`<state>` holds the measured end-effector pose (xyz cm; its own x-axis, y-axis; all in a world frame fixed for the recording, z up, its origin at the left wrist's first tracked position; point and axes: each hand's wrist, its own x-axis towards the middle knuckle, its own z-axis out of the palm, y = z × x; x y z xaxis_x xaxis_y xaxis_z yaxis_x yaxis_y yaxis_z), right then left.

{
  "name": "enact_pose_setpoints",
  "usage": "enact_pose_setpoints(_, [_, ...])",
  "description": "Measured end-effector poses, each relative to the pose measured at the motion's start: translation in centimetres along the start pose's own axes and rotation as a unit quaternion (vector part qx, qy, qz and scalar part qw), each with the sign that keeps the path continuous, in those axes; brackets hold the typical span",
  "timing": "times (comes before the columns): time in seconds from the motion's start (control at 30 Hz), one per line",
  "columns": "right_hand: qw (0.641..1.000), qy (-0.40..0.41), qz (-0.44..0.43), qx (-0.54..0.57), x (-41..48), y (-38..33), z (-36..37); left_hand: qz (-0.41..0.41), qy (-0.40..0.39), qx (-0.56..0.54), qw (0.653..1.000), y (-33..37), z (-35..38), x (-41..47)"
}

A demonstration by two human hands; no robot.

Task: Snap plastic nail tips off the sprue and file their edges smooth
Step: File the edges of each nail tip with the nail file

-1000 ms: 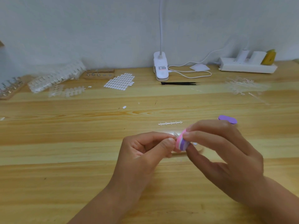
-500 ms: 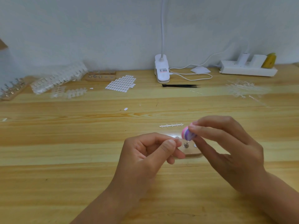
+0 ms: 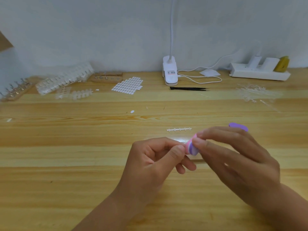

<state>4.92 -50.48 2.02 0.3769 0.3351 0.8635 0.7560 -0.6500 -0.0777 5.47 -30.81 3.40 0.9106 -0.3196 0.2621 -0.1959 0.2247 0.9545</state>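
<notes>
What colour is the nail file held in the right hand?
Pink and purple bands on the small nail file, shown in the head view.

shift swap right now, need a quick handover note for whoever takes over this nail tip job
Left hand: thumb and forefinger pinch a small piece, hidden by the fingers, probably a nail tip, against the file.
Right hand: grips the pink and purple nail file.
Things: stripped sprue lies on the table just beyond the hands; full sprues back left; clear sprue scraps back right.
Done: at least one sprue emptied.
Left: finish this edge, then work through the full sprues.
</notes>
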Motion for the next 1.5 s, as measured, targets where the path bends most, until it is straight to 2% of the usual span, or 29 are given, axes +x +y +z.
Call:
enact_pose_setpoints(0.13, [0.999, 0.024, 0.036, -0.006, 0.3, 0.3, -0.1, -0.018, -0.001, -0.019, 1.0, -0.1, -0.1, 0.2])
enact_pose_setpoints(0.27, [1.0, -0.003, -0.008, -0.007, 0.0, -0.3, 0.0, -0.027, -0.027, 0.017, 0.999, -0.2, -0.2, 0.2])
enact_pose_setpoints(0.4, [0.998, 0.024, 0.048, -0.017, 0.5, 0.5, -0.1, -0.049, -0.03, 0.014, 0.998, -0.3, -0.3, 0.4])
enact_pose_setpoints(0.57, [1.0, -0.002, -0.013, -0.001, 0.3, -0.7, -0.1, -0.056, -0.085, 0.021, 0.995, -0.4, -0.2, 0.2])
enact_pose_setpoints(0.7, [0.999, 0.016, 0.036, -0.023, 0.6, 0.3, -0.2, -0.063, -0.094, -0.005, 0.994, -0.5, -0.4, 0.5])
enact_pose_setpoints(0.77, [0.999, 0.023, 0.025, 0.002, 0.5, -0.5, -0.2, -0.059, -0.109, -0.013, 0.992, -0.7, -0.4, 0.4])
enact_pose_setpoints(0.87, [1.0, -0.014, -0.012, 0.016, 0.0, -1.0, 0.0, -0.06, -0.128, -0.011, 0.99, -0.7, -0.3, 0.2])
enact_pose_setpoints(1.03, [1.0, 0.013, 0.026, -0.008, 0.4, 0.0, -0.2, -0.068, -0.126, -0.006, 0.99, -0.7, -0.3, 0.3])
enact_pose_setpoints(1.17, [0.999, -0.022, -0.024, 0.014, 0.0, -1.0, -0.3, -0.057, -0.137, 0.0, 0.989, -0.7, -0.3, 0.2])
enact_pose_setpoints(1.33, [1.0, -0.001, -0.002, -0.013, 0.6, -0.4, -0.5, -0.058, -0.128, -0.006, 0.99, -0.7, -0.4, 0.4])
enact_pose_setpoints(1.43, [0.999, -0.027, -0.04, 0.008, 0.0, -1.2, -0.6, -0.051, -0.137, 0.004, 0.989, -0.7, -0.3, 0.2])
enact_pose_setpoints(1.5, [0.999, -0.03, -0.035, -0.013, -0.1, -0.4, -0.6, -0.051, -0.137, -0.003, 0.989, -0.7, -0.4, 0.2])
